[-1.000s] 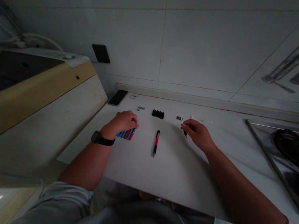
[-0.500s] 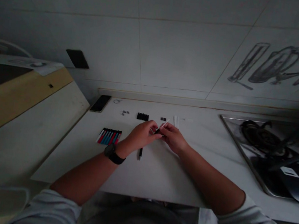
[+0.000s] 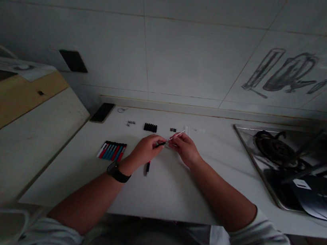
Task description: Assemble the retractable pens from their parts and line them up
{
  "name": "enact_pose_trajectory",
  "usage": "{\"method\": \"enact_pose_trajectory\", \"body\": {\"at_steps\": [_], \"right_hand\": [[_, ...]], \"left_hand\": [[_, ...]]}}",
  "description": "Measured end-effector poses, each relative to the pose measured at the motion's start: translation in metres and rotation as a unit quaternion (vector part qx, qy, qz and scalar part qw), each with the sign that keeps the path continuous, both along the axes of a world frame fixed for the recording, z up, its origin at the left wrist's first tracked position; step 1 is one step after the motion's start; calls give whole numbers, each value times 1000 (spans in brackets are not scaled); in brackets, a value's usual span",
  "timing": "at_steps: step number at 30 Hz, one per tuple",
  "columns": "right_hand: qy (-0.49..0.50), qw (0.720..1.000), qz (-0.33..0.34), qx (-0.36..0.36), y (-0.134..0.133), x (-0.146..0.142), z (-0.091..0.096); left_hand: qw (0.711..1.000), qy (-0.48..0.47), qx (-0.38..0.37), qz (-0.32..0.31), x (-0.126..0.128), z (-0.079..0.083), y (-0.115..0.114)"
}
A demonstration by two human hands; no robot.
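My left hand [image 3: 147, 147], wearing a black watch, is closed on a slim black pen part [image 3: 160, 144] that points right. My right hand [image 3: 185, 146] pinches a thin white stick [image 3: 177, 135], like a pen refill, slanting up and away. The fingertips of both hands nearly meet above the worktop; whether the two pieces touch is too small to tell. Below the left hand lies a dark pen piece [image 3: 147, 169] with a pale tip. To the left is a row of red, blue and white pen barrels [image 3: 112, 151] with black ends.
Along the back of the white worktop [image 3: 171, 198] lie a phone [image 3: 102, 113], small metal tips [image 3: 131, 123], a row of black parts [image 3: 150, 127], small dark pieces [image 3: 173, 129] and white sticks [image 3: 187, 131]. A gas hob [image 3: 271, 148] is at the right.
My hands have drawn slightly apart, so more of the black pen part shows between them. The whole view has shifted a little, moving the things leftward in the picture.
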State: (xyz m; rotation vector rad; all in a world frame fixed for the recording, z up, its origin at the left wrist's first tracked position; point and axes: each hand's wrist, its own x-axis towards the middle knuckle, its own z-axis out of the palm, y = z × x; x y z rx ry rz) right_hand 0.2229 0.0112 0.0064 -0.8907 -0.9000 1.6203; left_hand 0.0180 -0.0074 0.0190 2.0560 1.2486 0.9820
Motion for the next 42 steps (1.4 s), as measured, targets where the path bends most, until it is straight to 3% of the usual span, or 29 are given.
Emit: {"method": "enact_pose_trajectory", "body": {"at_steps": [8,12,14,17,20,24,30,38,42], "right_hand": [[-44,997,44,55,-5,-4,4],[-99,988,-11,114,11,16,12],[-183,964,-94,167,25,38,16],[-398,874,-182,213,43,73,14],[-569,782,-175,186,51,90,6],[-673,713,-131,143,56,88,-6],[-724,675,-100,97,63,85,-9],[-755,638,-61,139,53,88,-10],[-754,639,-52,145,51,87,-10]], "left_hand": [[996,-63,-63,0,3,-1,-1],[994,-92,-59,8,0,2,-2],[993,-101,-55,19,-2,0,-1],[992,-112,-51,21,-5,-4,1],[992,-119,-46,14,-5,-6,2],[992,-118,-47,11,-2,-5,1],[991,-120,-52,7,-1,-5,-1],[992,-111,-60,7,-2,-3,-1],[993,-104,-62,7,-3,-2,-1]]}}
